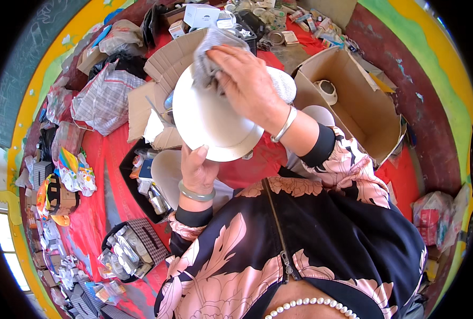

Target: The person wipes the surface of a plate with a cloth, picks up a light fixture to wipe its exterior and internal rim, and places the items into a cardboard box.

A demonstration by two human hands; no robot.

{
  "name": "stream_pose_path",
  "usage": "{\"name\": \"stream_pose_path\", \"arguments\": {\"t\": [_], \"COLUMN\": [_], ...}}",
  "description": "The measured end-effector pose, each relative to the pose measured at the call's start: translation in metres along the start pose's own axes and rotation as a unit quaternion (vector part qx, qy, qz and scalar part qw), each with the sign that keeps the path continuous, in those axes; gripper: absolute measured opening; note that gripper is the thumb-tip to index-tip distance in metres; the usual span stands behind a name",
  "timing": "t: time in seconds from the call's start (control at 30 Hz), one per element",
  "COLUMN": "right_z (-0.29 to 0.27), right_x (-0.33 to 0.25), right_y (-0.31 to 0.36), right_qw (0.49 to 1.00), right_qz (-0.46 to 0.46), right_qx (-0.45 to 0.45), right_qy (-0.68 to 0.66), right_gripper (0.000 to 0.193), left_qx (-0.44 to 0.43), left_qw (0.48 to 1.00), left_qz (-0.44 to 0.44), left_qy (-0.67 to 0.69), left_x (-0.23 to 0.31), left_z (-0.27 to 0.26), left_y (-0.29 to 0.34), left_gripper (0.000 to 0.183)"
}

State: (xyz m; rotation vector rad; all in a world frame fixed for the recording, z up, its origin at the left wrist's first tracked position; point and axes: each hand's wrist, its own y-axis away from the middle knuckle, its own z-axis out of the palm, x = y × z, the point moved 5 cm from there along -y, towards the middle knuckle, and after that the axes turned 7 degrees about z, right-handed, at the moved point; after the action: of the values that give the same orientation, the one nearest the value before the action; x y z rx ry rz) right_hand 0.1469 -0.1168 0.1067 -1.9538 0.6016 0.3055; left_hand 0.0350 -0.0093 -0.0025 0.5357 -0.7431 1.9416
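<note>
Just ahead of my body is a smooth white dome-like piece [207, 122] with a raised rim, tilted; its exact kind is not clear. My left hand [199, 170] grips its near edge from below, the thumb resting on the rim. On its far upper side my right hand [247, 85] presses a crumpled grey cloth [210, 53] against the white surface, fingers bent over the cloth. Part of the far edge is hidden behind the cloth and hand. A white textured part [283, 85] shows beyond my right wrist.
To the right stands an open cardboard box [364, 117] with a white ring-shaped item [326, 92] inside. Another opened carton [164, 69] lies behind the white piece. At left are a checked basket [146, 239] of bottles, a black bin [135, 186] and stuffed bags [106, 98] on red sheeting [95, 202].
</note>
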Motion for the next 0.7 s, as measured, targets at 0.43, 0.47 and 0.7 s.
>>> {"name": "stream_pose_path", "arguments": {"t": [0.43,0.47,0.7], "right_z": [-0.005,-0.007,-0.003], "right_x": [-0.006,0.014,-0.013], "right_y": [-0.016,-0.021,0.000], "right_qw": [0.989,0.995,0.995], "right_qz": [-0.124,-0.037,-0.092], "right_qx": [-0.080,-0.095,-0.013], "right_qy": [0.025,0.012,-0.041], "right_gripper": [0.037,0.037,0.038], "left_qx": [0.038,0.039,0.032], "left_qw": [0.999,0.999,0.999], "left_qz": [-0.019,-0.002,-0.017], "left_qy": [0.025,0.011,0.007], "left_x": [-0.002,0.000,-0.002], "left_z": [-0.004,-0.004,-0.010], "left_y": [0.007,0.006,0.000], "left_gripper": [0.070,0.069,0.068]}}
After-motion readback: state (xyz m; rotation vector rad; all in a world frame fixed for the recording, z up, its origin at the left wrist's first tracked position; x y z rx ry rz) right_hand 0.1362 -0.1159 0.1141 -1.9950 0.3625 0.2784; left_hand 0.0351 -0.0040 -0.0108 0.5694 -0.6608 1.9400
